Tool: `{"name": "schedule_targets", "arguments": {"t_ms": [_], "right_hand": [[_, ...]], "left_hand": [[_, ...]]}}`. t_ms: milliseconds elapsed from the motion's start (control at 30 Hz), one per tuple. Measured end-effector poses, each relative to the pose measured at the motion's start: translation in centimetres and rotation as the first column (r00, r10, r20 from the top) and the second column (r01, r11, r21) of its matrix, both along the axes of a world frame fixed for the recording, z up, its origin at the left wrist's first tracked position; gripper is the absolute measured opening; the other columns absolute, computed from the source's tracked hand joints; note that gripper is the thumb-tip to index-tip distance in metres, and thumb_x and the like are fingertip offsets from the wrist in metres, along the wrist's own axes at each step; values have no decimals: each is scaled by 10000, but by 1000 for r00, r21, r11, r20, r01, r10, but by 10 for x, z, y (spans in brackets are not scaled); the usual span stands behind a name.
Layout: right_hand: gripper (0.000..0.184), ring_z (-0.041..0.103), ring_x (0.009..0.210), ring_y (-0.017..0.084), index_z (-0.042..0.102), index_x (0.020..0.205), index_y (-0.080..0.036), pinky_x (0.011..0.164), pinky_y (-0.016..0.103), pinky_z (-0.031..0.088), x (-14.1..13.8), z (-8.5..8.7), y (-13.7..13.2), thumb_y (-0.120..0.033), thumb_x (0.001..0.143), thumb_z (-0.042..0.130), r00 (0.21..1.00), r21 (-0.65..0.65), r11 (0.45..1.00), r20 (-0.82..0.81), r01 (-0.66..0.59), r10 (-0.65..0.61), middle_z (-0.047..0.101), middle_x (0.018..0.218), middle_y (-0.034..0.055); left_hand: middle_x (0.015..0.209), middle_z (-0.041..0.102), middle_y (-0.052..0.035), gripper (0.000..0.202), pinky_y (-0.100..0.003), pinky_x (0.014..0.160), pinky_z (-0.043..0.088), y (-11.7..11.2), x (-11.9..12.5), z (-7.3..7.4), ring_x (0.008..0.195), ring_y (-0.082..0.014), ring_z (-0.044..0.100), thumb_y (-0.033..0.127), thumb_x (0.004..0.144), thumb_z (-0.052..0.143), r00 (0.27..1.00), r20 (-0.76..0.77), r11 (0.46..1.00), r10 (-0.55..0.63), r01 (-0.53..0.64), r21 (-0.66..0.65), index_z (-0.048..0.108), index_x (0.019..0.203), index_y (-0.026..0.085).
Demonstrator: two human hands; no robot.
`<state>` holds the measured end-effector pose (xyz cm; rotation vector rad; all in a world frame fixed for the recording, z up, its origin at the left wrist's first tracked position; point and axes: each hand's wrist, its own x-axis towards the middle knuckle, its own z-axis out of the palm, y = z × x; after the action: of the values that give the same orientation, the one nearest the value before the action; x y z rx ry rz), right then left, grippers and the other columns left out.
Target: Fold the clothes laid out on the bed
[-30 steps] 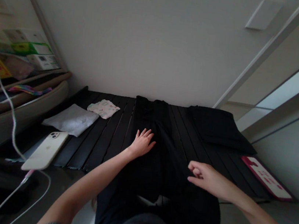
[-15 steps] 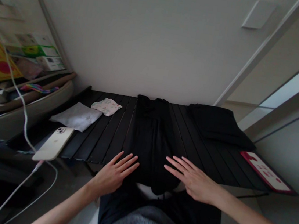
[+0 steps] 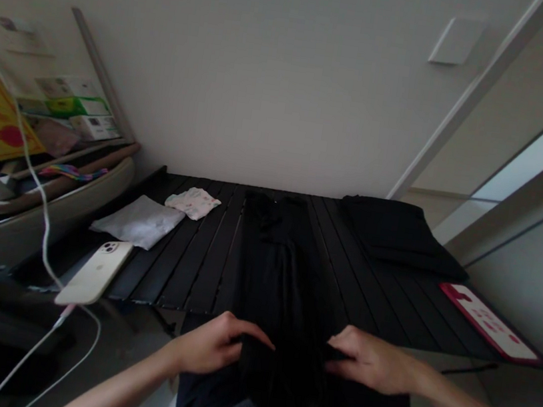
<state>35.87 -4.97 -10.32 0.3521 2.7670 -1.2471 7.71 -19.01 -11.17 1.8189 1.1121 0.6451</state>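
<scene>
Long black trousers [image 3: 271, 277] lie lengthwise over a dark slatted table [image 3: 203, 254], their near end hanging past the edge toward my lap. At the left side of that near end, my left hand [image 3: 221, 345] is closed on the fabric, one finger stretched across it. My right hand [image 3: 365, 359] pinches the cloth on the opposite side, fingertips partly hidden in the dark fabric. Between the hands, the cloth is loose and creased.
A folded black cloth [image 3: 393, 234] lies far right, beyond a red-bordered card [image 3: 490, 323]. To the left are a grey folded cloth [image 3: 140, 220], a small patterned cloth [image 3: 194, 203] and a phone [image 3: 94, 274] with its white cable [image 3: 45, 215]. A wall [image 3: 288, 84] stands behind.
Both hands went from lying spread and flat over the trousers to gripping their near end, moving toward me. That end is drawn closer over my lap. The view tilted slightly up.
</scene>
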Motion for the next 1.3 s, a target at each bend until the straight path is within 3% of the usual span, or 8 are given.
{"name": "schedule_targets", "arguments": {"t_ms": [167,300,600,700,833,1033,1167,1300], "right_hand": [[353,621,890,209,681,959,-149,796,316,491,-22,-2,63,-452,884,516,959,-194,952,-106,238,-262,689,897,40],[327,628,836,228,669,843,-139,762,338,492,-61,-19,140,-450,822,567,835,-91,876,-267,474,-480,691,825,57],[604,428,1260,377,374,1400,-67,993,532,350,-152,6,244,-431,919,405,390,190,341,-472,921,-790,441,1381,273],[686,191,1404,372,203,1504,-189,1077,569,221,-161,-37,236,-539,930,342,505,454,310,-412,836,-759,159,1567,172],[606,92,1446,274,258,1491,-284,1130,539,113,-159,-101,223,-562,959,175,713,564,554,-90,612,-696,138,1591,26],[617,96,1448,250,216,1503,-279,1140,518,96,-156,-114,227,-566,962,140,710,503,600,-42,623,-702,146,1589,5],[574,308,1369,275,336,1457,-170,1091,455,247,-151,-103,217,-467,971,267,579,538,436,-123,722,-806,294,1534,121],[532,418,1253,375,535,1264,-19,992,500,323,-138,-92,205,-406,920,415,406,574,277,-106,770,-908,486,1328,270]], "left_hand": [[904,696,-34,218,-248,733,492,44,-9,-8,836,-169,624,293,830,574,924,241,953,298,-274,-129,653,956,135],[764,655,-12,223,-258,691,475,120,-38,-27,756,-172,598,311,739,656,737,308,785,601,-617,-55,623,847,119],[1355,497,-214,593,-440,1003,391,274,-83,-2,1238,-301,488,250,860,542,382,88,352,920,-905,239,340,1401,116],[1544,250,-153,642,-571,1086,229,271,-75,-38,1416,-362,194,332,898,474,308,-202,366,930,-831,419,229,1480,219],[1550,269,-81,538,-591,1117,120,252,-65,-87,1433,-352,136,440,938,328,320,-518,576,793,-669,469,363,1443,258],[1492,368,-132,544,-544,1099,203,247,-61,-91,1390,-357,254,435,947,287,177,-570,525,802,-665,532,368,1446,232],[1352,491,-193,496,-523,1016,322,232,-57,-77,1269,-360,408,345,931,346,21,-547,411,837,-685,601,443,1378,151],[1198,565,-201,401,-473,925,406,213,-54,-63,1163,-345,492,340,922,387,14,-613,442,790,-705,555,555,1189,93]]}}
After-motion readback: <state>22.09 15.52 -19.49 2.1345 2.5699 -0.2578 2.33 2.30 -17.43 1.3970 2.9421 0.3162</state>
